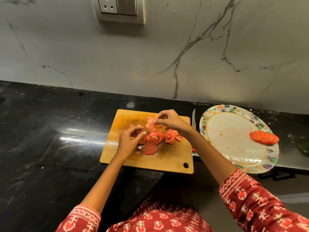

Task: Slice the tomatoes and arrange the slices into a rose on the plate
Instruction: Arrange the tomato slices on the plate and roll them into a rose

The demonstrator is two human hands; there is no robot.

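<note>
i can read no text, label, brand or number anywhere in my view. the wall socket (120,7) above the cutting board (173,158) shows only bare holes and blank switches, no lettering i can make out. the plate (217,110) to the right of the board carries a coloured pattern on its rim, not writing. the sleeves (260,203) below the board bear woven motifs, not letters.
</note>
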